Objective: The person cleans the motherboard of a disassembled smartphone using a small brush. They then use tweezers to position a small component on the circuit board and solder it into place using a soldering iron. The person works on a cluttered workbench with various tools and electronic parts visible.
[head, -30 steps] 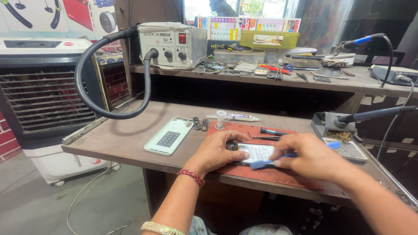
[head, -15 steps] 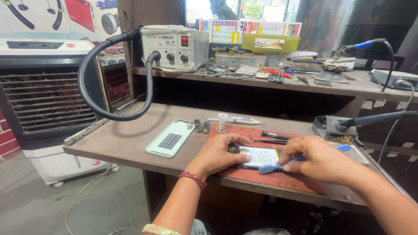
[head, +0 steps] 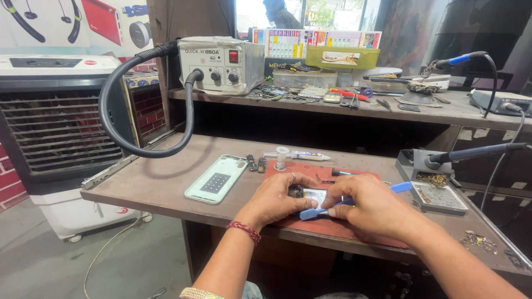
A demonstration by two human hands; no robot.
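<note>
Left hand [head: 275, 198] lay on the red mat [head: 354, 232], its fingers [head: 302, 180] curled together and pressed down on the opened phone [head: 314, 197], pinning it at its near-left end; red thread band [head: 244, 230] sat on that wrist. Right hand [head: 372, 206] sat just right of the phone, fingers closed on a blue-handled tool [head: 354, 201]; the handle's far end stuck out past the knuckles to the right, the other end lay low by the fingertips against the phone's front edge, tip itself too small to make out. Phone sat between both sets of fingers, on the mat, on the wooden desk [head: 160, 182], mostly covered by them. Left of the left-hand fingers, well apart: a mint green back cover [head: 216, 178] lying flat. Just beyond the fingers: small white bottle [head: 282, 157], a syringe tube [head: 307, 156] on its side, two small dark parts [head: 256, 163]. Right of the right-hand fingers: grey iron stand [head: 432, 185] with a soldering iron [head: 476, 152] resting in it. On the shelf beyond, a hot air station [head: 221, 63], its black hose [head: 119, 119] looping down left. White air cooler [head: 52, 138] stood on the floor far left.
</note>
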